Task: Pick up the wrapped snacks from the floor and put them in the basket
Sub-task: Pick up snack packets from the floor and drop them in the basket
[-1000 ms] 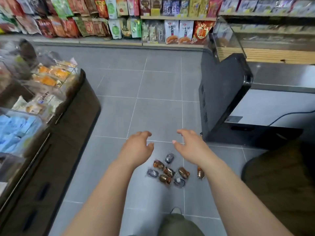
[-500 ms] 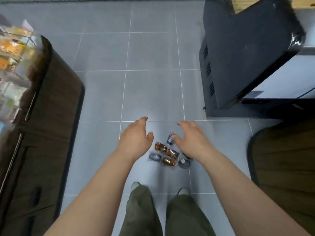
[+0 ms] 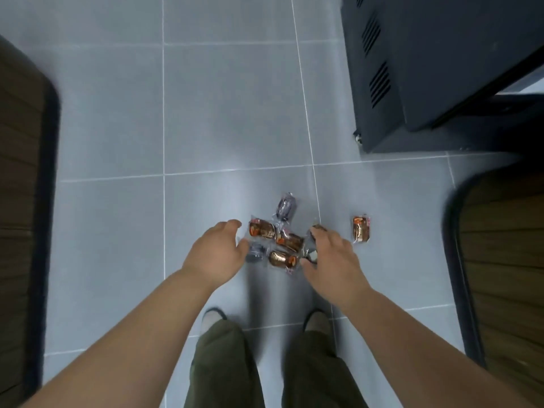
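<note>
Wrapped snacks (image 3: 290,241) lay clustered on the floor (image 3: 223,128) between both hands, with one stray snack (image 3: 360,233) apart to the right. Slick wrappers could slip from an overfull scoop, and the stray might be missed. The left hand (image 3: 216,254) had its fingers (image 3: 231,223) loosely spread, holding nothing; the right hand (image 3: 332,257) curled its fingers (image 3: 319,232) over a wrapper, grip impossible to confirm.
</note>
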Tool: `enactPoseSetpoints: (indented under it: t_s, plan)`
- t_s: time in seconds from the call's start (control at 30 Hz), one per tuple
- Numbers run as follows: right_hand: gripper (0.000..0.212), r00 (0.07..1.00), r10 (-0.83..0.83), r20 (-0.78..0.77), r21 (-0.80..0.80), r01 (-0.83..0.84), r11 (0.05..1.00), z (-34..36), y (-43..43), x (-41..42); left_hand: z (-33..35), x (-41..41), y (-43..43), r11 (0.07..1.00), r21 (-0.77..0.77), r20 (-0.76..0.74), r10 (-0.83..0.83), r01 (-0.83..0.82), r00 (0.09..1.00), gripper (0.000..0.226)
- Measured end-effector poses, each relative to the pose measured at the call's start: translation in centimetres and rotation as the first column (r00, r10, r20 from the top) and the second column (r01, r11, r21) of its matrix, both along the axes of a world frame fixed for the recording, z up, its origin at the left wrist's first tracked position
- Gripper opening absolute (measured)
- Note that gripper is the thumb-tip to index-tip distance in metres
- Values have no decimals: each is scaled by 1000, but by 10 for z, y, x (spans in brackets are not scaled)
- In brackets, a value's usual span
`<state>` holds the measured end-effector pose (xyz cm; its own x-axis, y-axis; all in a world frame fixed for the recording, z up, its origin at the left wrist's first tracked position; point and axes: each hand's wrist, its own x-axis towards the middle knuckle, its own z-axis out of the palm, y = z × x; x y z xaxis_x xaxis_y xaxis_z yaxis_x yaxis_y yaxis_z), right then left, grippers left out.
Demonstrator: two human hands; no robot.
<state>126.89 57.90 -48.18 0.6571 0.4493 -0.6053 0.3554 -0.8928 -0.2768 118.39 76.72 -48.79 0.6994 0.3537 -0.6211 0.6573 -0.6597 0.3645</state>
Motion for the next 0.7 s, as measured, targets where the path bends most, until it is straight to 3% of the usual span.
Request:
enactPoseSetpoints:
  t_s: [0.3,0.7]
  plan:
    - [64,994,97,-40,-150,-102,983,-143,-13,-13,-154,-27,1,990,20,-303,-128,141,944,61]
    - [61,960,278,-6,-224,-273,936,-301,-7,-14,-303,-26,-12,953,24,-314,-278,300,908,72]
